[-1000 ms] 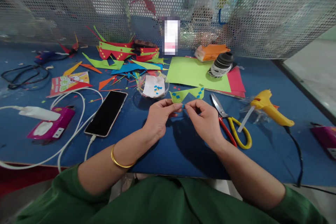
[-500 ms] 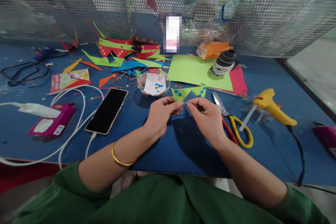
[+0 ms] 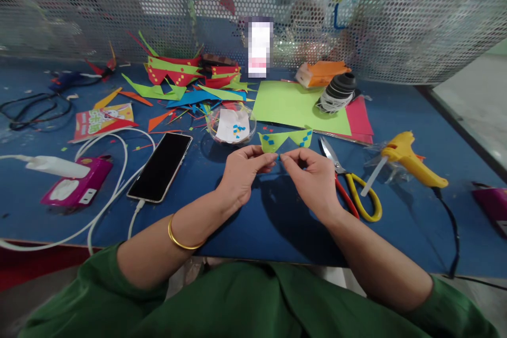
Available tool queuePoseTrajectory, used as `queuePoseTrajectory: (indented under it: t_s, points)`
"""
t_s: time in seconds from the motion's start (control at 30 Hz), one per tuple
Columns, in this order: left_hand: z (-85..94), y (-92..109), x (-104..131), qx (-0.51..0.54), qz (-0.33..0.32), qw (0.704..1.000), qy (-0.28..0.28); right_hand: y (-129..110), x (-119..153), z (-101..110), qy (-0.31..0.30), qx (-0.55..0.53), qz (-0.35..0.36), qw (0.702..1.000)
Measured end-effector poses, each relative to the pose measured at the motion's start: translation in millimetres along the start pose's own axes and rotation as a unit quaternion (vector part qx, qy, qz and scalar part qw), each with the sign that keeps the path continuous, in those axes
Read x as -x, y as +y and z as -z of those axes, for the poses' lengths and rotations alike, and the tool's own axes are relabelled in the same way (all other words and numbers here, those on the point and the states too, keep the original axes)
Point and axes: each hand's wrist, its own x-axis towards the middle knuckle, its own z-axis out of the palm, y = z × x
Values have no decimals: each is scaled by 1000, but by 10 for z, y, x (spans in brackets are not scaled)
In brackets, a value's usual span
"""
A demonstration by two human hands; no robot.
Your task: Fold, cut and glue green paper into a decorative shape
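Note:
A green paper cutout (image 3: pixel 279 140), shaped like a small mask with blue paper squares stuck on both sides, stands just above the table. My left hand (image 3: pixel 245 174) pinches its lower left edge between thumb and fingers. Close beside it, my right hand (image 3: pixel 311 177) has thumb and forefinger pressed on a tiny blue paper square (image 3: pixel 279 157); the other fingers curl under. Behind my hands, a clear round bowl (image 3: pixel 253 127) holds a white paper with loose blue bits. Scissors (image 3: pixel 348 179) with red and yellow handles lie right of my right hand.
A yellow glue gun (image 3: pixel 415 161) lies at the right, its cord trailing to the front edge. At left are a phone (image 3: pixel 161 166) and white cable (image 3: pixel 127 169). Green sheets (image 3: pixel 293 108), a black-and-white bottle (image 3: pixel 336 92) and coloured paper masks (image 3: pixel 172 71) lie at the back.

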Motion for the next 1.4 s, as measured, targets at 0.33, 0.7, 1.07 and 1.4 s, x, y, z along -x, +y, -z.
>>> queuePoseTrajectory:
  t_s: [0.33, 0.7, 1.07, 1.4]
  points:
    - [-6, 6, 7, -2, 0, 1000, 6, 18, -29, 18, -20, -13, -1, 1000]
    - [0, -4, 0, 4, 12, 1000, 3, 1, -42, 25, -28, -41, -18, 999]
    - [-11, -9, 5, 11, 22, 1000, -1, 14, -55, 42, -67, -76, -25, 995]
    - [2, -2, -5, 14, 34, 999, -8, -12, -85, 96, -67, -108, -37, 991]
